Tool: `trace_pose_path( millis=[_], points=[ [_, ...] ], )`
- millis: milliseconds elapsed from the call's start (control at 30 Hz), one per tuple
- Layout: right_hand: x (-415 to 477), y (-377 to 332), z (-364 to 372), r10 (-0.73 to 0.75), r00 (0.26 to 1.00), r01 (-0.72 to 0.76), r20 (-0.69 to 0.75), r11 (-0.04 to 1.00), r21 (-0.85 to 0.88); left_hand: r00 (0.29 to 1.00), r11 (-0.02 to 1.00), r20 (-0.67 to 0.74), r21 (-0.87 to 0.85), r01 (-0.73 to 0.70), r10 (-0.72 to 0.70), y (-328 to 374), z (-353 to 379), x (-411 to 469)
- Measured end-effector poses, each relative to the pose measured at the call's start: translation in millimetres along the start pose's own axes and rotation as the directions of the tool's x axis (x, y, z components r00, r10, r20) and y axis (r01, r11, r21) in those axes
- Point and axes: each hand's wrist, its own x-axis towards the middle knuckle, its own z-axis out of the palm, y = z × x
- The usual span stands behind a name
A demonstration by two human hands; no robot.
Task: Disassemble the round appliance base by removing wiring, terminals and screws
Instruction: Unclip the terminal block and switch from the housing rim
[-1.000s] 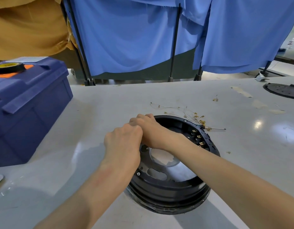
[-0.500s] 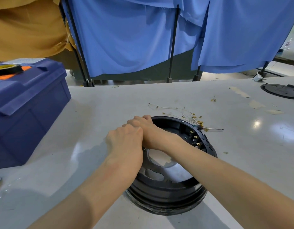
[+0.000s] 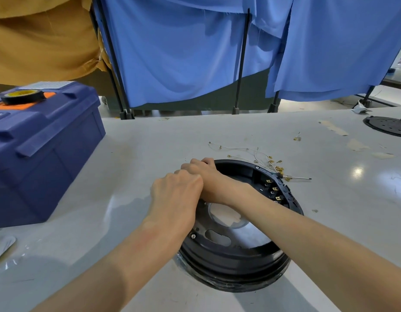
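Bright, even light; overhead glare spots on the bench (image 3: pixel 357 171) at its right edge; wide-angle bowing at edges.

Looks like a workshop or repair bench: scuffed grey worktable (image 3: pixel 150 140) with tape scraps, a blue toolbox (image 3: pixel 44 154) topped with a tape roll (image 3: pixel 24 96) at left, loose wires and brass terminals (image 3: pixel 262 157) strewn in the middle, blue cloth screens (image 3: pixel 195 52) on black stands beyond.

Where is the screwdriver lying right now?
In the head view, the screwdriver lies on the table just beyond the round base's far right rim, beside the loose wires and terminals.
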Motion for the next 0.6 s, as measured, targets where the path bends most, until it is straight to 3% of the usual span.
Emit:
trace_pose_path(
  millis=[200, 433, 600],
  points=[
    [2, 1, 2, -0.002, 1.000, 0.002, -0.005, 1.000, -0.001, 0.999, 1.000, -0.036, -0.017, 0.008, -0.008, -2, 4, -1],
    [-1, 0, -3, 0.025, 0.999, -0.025, 0.022, 0.999, 0.023, 0.983, 0.981, 0.008, 0.062, -0.183, 0.183, -4, -7, 8],
    [-2, 0, -4, 0.040, 0.999, -0.041, 0.033, 0.999, 0.024, 0.977, 0.974, 0.002, 0.079, -0.213, 0.214, -3, -6, 9]
  ],
)
